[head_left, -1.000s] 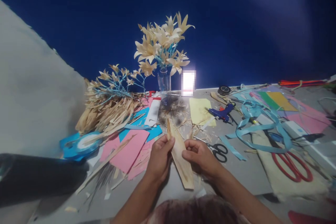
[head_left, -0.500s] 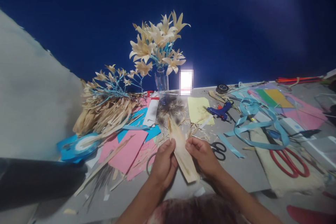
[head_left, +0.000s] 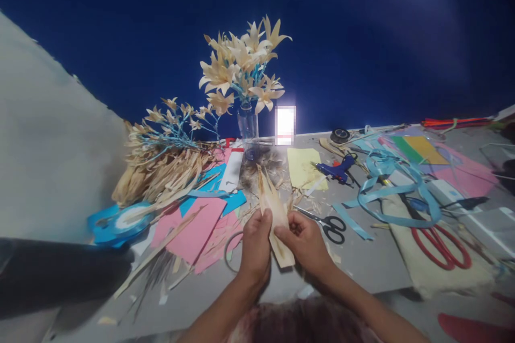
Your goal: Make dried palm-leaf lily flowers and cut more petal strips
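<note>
A pale, long corn husk (head_left: 277,198) is held over the front of the table, its split far tip pointing away from me. My left hand (head_left: 256,241) grips its left edge, thumb lying on top. On the other side my right hand (head_left: 308,238) pinches the right edge, with thumb and curled fingers closed on it. Just beyond the right hand lie black-handled scissors (head_left: 333,228). A roll of tape (head_left: 232,252) sits partly hidden behind my left hand.
A glass vase (head_left: 248,128) of husk flowers (head_left: 241,59) stands at the back. Dried husks (head_left: 161,177) and pink paper (head_left: 197,228) lie to the left. To the right are a blue glue gun (head_left: 338,169), light-blue ribbon (head_left: 386,220) and red-handled scissors (head_left: 440,249).
The husk has turned slightly more upright and drawn a little away from me. My right thumb has moved left onto the husk. The black-handled scissors show more fully.
</note>
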A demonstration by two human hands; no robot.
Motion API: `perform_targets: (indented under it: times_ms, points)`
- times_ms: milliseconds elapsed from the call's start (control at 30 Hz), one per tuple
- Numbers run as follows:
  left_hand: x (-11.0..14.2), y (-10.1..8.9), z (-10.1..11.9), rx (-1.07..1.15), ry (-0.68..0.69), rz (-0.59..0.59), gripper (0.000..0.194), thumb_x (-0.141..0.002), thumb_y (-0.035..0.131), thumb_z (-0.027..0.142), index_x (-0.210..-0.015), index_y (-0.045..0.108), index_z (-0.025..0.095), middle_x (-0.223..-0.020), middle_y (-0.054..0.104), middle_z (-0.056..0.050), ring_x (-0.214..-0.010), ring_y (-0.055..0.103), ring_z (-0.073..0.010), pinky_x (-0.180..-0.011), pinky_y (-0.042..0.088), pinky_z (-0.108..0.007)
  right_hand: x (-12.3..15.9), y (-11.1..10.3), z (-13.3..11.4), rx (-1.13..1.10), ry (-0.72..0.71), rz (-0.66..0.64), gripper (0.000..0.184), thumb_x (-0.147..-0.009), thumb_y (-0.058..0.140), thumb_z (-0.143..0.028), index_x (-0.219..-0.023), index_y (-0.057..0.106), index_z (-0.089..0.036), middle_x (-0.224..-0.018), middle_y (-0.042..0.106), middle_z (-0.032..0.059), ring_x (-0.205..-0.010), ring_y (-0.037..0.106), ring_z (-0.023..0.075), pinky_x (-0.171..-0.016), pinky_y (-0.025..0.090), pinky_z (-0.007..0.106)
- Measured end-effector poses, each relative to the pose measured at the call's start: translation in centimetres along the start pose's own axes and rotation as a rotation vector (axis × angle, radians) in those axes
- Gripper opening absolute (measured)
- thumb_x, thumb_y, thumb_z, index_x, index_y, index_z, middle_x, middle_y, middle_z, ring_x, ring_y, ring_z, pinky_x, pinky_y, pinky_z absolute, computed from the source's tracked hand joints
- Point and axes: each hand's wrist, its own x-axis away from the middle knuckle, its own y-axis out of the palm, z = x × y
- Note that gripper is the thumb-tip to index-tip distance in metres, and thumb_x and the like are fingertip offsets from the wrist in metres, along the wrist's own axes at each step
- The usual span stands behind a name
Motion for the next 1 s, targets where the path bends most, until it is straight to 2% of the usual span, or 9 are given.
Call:
perform_targets:
  times_ms: [100, 300, 433, 533, 633, 733, 1000]
  points:
    - [0.4, 0.3, -0.1, 0.047, -0.048, -0.053, 0.036, -0.072, 0.08, 0.046, -0.086, 0.068, 0.015, -0.069, 0.068, -0.002, -0.07, 0.066, -0.019, -0.067, 0.051, -0.029, 0.0, 0.1, 0.1, 0.028, -0.004, 0.031, 0.034, -0.077, 0.072, -0.047, -0.067, 0.058, -0.018, -0.061, 0.055, -0.0019, -0.057, 0.048, 0.0133, -0.053, 0.039, 0.023]
    - [0.5, 0.9, 0.1, 0.12, -0.123, 0.075, 0.046, -0.063, 0.082, 0.054, -0.079, 0.066, 0.014, -0.066, 0.064, 0.0, -0.066, 0.064, -0.0188, -0.063, 0.051, -0.029, 0.5, 0.8, 1.1, 0.002, -0.026, 0.023, 0.035, -0.083, 0.065, -0.048, -0.067, 0.052, -0.02, -0.059, 0.05, -0.0041, -0.055, 0.045, 0.0121, -0.052, 0.038, 0.023]
    - [0.1, 0.6, -0.2, -0.052, -0.004, 0.098, 0.048, -0.071, 0.074, 0.062, -0.074, 0.064, 0.015, -0.065, 0.063, 0.0, -0.062, 0.06, -0.016, -0.059, 0.047, -0.026, -0.1, 0.9, 1.0, -0.005, -0.063, -0.001, 0.033, -0.084, 0.065, -0.046, -0.067, 0.053, -0.02, -0.061, 0.051, -0.0037, -0.058, 0.046, 0.0125, -0.054, 0.038, 0.023]
    - [-0.2, 0.3, -0.3, -0.123, 0.061, 0.039, 0.042, -0.075, 0.074, 0.056, -0.072, 0.061, 0.016, -0.067, 0.063, 0.0, -0.062, 0.059, -0.0145, -0.059, 0.046, -0.024, -0.9, 0.6, 0.3, -0.102, -0.079, -0.022, 0.031, -0.085, 0.064, -0.048, -0.079, 0.06, -0.019, -0.07, 0.057, -0.0012, -0.065, 0.051, 0.0142, -0.059, 0.043, 0.024]
    - [-0.5, 0.2, 0.1, -0.006, 0.036, -0.071, 0.031, -0.077, 0.076, 0.044, -0.077, 0.063, 0.016, -0.071, 0.065, 0.0, -0.066, 0.062, -0.0152, -0.062, 0.049, -0.025, -1.4, 0.3, -0.3, -0.08, -0.055, -0.015, 0.03, -0.081, 0.07, -0.047, -0.078, 0.061, -0.018, -0.069, 0.058, -0.0012, -0.063, 0.051, 0.0142, -0.058, 0.042, 0.024]
    - [-0.9, 0.3, 0.8, 0.136, -0.031, -0.16, 0.025, -0.075, 0.078, 0.035, -0.083, 0.066, 0.015, -0.071, 0.067, -0.001, -0.068, 0.065, -0.017, -0.065, 0.051, -0.027, -1.5, 0.3, -0.5, -0.049, -0.029, -0.073, 0.029, -0.076, 0.076, -0.043, -0.076, 0.062, -0.018, -0.069, 0.059, -0.0015, -0.063, 0.051, 0.014, -0.059, 0.042, 0.024]
    - [-1.0, 0.5, 1.3, 0.164, -0.104, -0.122, 0.024, -0.07, 0.081, 0.028, -0.087, 0.07, 0.014, -0.072, 0.072, -0.003, -0.07, 0.069, -0.0192, -0.07, 0.054, -0.03, -1.7, 0.1, 0.3, -0.217, 0.007, -0.02, 0.028, -0.076, 0.076, -0.043, -0.08, 0.064, -0.018, -0.07, 0.06, -0.0016, -0.063, 0.053, 0.0137, -0.061, 0.044, 0.024]
